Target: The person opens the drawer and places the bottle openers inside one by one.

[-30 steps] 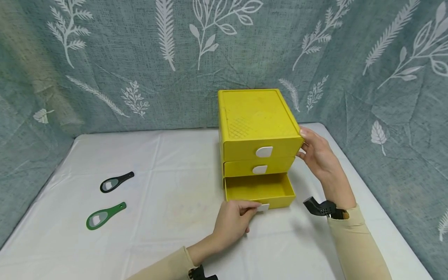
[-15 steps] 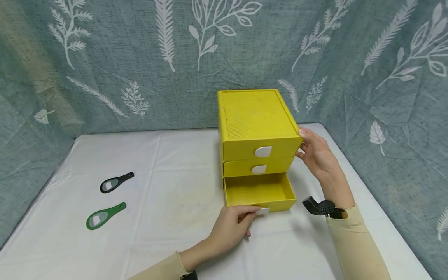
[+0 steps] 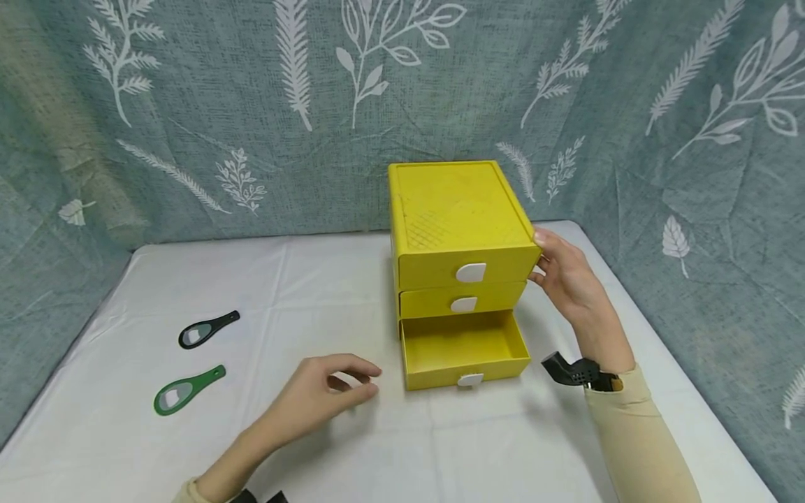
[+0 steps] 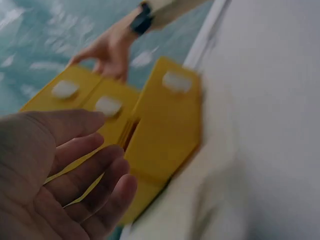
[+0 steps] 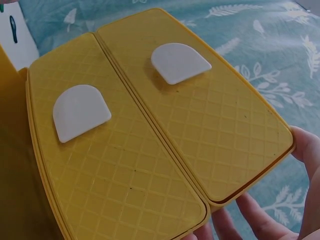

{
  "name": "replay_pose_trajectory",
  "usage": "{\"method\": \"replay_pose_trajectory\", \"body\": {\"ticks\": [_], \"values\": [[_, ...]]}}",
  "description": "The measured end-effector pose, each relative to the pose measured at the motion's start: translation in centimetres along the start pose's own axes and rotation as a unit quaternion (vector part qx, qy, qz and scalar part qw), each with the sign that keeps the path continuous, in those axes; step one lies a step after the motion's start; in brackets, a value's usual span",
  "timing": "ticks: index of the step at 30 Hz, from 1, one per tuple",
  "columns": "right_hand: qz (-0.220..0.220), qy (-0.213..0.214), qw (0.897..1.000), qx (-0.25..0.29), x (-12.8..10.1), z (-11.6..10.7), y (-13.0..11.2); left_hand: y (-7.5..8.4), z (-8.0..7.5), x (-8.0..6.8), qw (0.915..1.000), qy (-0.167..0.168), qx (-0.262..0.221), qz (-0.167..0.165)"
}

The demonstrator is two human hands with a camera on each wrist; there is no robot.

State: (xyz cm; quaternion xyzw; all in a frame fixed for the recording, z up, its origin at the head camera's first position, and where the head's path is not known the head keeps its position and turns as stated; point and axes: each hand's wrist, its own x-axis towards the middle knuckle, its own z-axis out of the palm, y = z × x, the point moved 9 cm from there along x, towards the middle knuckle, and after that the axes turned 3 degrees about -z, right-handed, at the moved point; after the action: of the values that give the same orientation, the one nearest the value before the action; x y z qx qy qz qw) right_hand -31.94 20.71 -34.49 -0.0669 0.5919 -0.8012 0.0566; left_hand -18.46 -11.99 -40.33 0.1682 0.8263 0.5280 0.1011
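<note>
left hand [image 3: 327, 395]: released, fingers loosely curled over the white cloth, holding nothing; just to the left of the open drawer's front corner, apart from it.
right hand [image 3: 566, 279]: braces the right side of the yellow drawer unit [image 3: 462, 223], thumb at the top front corner, fingers around the side wall.
bottom drawer [image 3: 462, 349]: lowest of 3, pulled out toward the person, inside bare yellow; its white tab handle [image 3: 470, 379] faces the front, to the right of the left hand.
upper 2 drawers: closed, flush, white tabs [image 5: 80, 111] close in the right wrist view.
edges: the table's [image 3: 352, 447] right edge runs just beyond the right forearm; the back edge meets the leaf-print curtain behind the unit.
open room: wide bare cloth lies left of the left hand and in front of the drawer.
far left of the left hand: a black opener [image 3: 207, 329] and a green opener [image 3: 187, 389], well apart from the unit.
change: 0.5 s ago the left hand pinched the drawer's tab; now it has let go and moved left. the right hand has stayed put.
</note>
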Motion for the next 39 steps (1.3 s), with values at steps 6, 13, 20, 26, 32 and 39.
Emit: {"method": "replay_pose_trajectory", "body": {"ticks": [6, 13, 20, 26, 32, 39], "values": [[0.000, 0.001, 1.000, 0.005, 0.1, 0.0, -0.1, -3.1, -8.8, -3.3, 0.9909, 0.121, 0.047, -0.034], [0.004, 0.005, 1.000, 0.001, 0.0, 0.0, 0.2, -7.3, -14.7, -7.5, 0.9754, 0.168, 0.092, -0.108], [0.001, -0.001, 1.000, -0.005, 0.0, 0.3, 0.0, -9.5, -18.7, -10.3, 0.9630, 0.229, 0.046, -0.135], [-0.001, -0.003, 1.000, 0.002, 0.0, 0.3, -0.2, -11.1, -20.3, -11.4, 0.9489, 0.271, 0.020, -0.160], [-0.001, -0.004, 1.000, 0.002, -0.1, 0.3, -0.1, -12.6, -20.9, -12.4, 0.9427, 0.253, 0.058, -0.210], [-0.001, -0.004, 1.000, 0.002, -0.2, 0.3, -0.1, -13.6, -21.0, -12.9, 0.9469, 0.224, 0.092, -0.212]]}}
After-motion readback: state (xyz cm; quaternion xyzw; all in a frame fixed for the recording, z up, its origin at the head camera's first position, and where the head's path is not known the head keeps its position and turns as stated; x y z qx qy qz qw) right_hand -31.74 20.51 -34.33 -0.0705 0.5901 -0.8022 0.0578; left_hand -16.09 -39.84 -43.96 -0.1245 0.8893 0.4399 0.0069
